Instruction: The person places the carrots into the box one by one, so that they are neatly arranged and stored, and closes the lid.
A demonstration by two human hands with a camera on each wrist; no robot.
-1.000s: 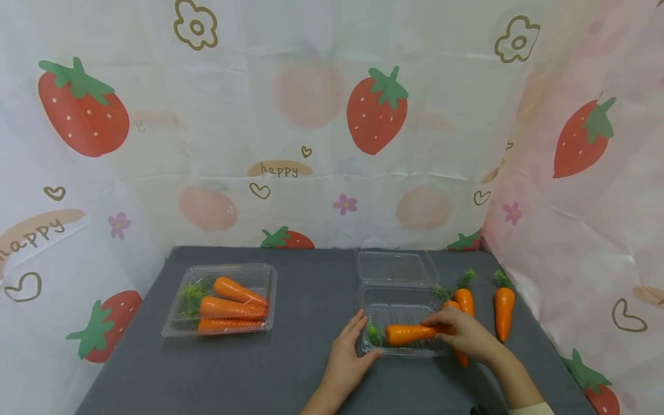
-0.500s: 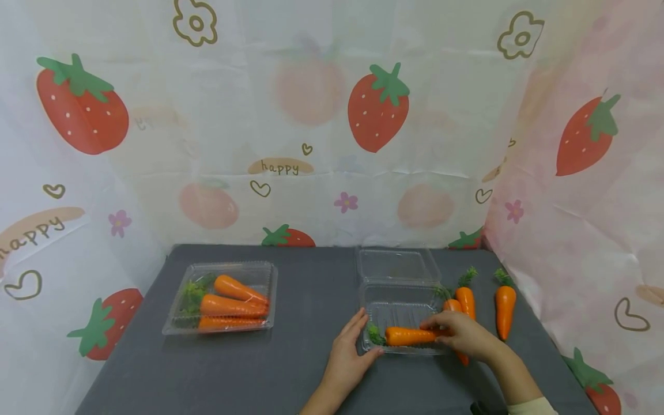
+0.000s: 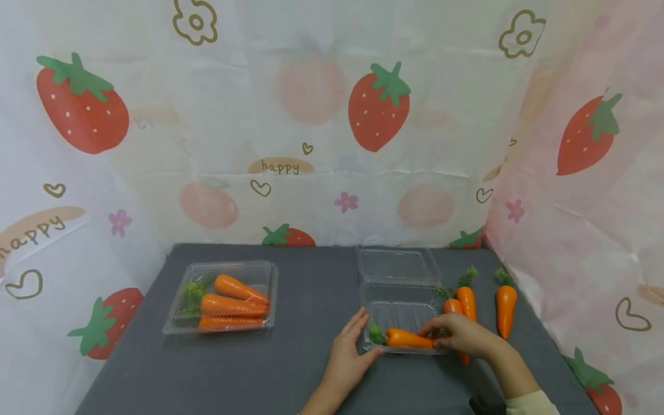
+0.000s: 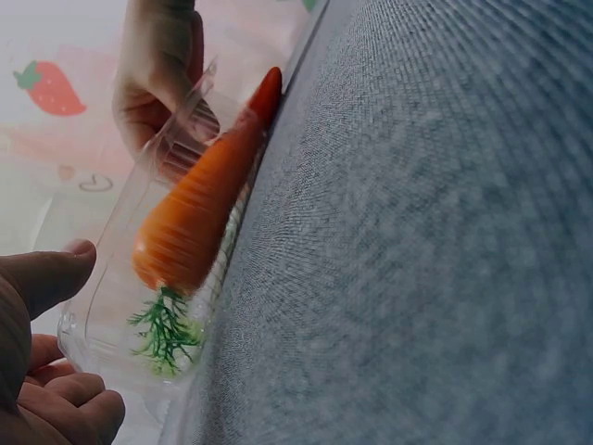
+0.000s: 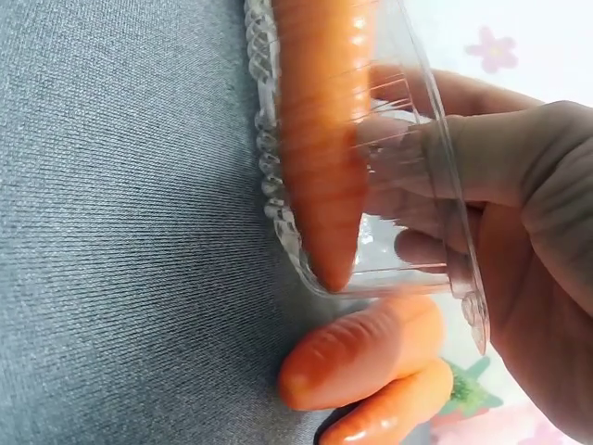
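touching an orange carrot (image 3: pixel 407 338) with the right hand (image 3: pixel 464 335), fingers loosely extended, carrot lying along the near wall inside a clear box (image 3: pixel 399 311), left hand (image 3: pixel 344 353) spread around its near left corner, loose carrots (image 3: pixel 505 310) to the right

A small screened-off space; whether home, shop or workshop cannot be told. Creased pale sheets (image 3: pixel 332 144) printed with strawberries (image 3: pixel 377 115), flowers (image 3: pixel 196 23) and the word "happy" (image 3: pixel 280 167) close in the left, back and right of the frame around a grey tabletop (image 3: pixel 223 374) with a woven surface.
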